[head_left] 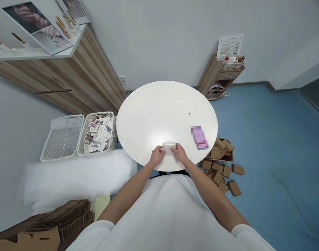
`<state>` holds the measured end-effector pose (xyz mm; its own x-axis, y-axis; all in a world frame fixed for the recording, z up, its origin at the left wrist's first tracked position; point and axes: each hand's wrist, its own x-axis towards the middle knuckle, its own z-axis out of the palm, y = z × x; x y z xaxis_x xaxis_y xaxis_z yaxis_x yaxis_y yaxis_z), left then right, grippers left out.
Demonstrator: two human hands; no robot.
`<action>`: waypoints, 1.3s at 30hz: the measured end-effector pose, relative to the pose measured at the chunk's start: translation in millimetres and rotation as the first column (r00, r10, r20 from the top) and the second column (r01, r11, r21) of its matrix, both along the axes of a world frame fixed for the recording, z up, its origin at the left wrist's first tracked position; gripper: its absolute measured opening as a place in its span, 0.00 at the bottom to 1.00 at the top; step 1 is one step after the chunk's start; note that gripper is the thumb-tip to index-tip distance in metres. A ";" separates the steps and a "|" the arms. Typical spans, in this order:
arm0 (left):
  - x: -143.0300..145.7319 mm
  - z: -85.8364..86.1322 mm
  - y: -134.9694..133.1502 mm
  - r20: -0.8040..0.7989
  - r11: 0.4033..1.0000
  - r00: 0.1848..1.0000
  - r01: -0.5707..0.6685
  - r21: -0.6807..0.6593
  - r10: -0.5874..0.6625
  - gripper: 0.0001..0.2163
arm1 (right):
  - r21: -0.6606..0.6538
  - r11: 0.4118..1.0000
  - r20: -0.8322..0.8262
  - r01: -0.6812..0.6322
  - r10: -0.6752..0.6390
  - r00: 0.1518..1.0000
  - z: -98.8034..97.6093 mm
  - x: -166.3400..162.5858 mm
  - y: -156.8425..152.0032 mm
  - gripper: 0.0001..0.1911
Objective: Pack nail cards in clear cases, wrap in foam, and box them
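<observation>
Between the hands sits a white box, resting at the near edge of the counter. The left hand grips its left end and the right hand grips its right end. A pink pack lies right of the right hand, apart. Two baskets stand left of the left hand, off the counter.

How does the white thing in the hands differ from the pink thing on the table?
The white thing is held between the left hand and right hand; the pink thing lies untouched to their right. The white thing is plain white, the pink thing bright pink. Both rest on the round table.
</observation>
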<state>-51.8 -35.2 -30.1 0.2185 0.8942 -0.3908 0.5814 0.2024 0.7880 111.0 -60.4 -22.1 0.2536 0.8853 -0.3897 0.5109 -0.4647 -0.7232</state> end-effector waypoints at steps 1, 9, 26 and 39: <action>1.3 -1.3 1.4 -0.024 1.000 0.999 -0.027 -0.013 0.027 0.14 | 0.034 0.999 0.015 0.028 -0.028 0.999 -3.4 -1.3 -1.3 0.18; 5.5 -4.5 8.1 -0.126 0.994 0.987 -0.108 -0.028 0.104 0.12 | 0.163 0.978 -0.006 0.133 -0.134 0.991 -15.4 -2.7 -18.2 0.11; 0.9 5.1 8.9 -0.132 0.937 0.965 -0.254 -0.239 0.228 0.15 | -0.149 0.983 -0.289 0.111 -0.150 0.946 0.3 29.1 -28.7 0.14; 6.8 14.0 5.2 -0.265 0.927 0.937 -0.292 -0.234 0.228 0.22 | -0.294 0.956 -0.536 -0.027 -0.141 0.832 3.3 38.5 -7.3 0.21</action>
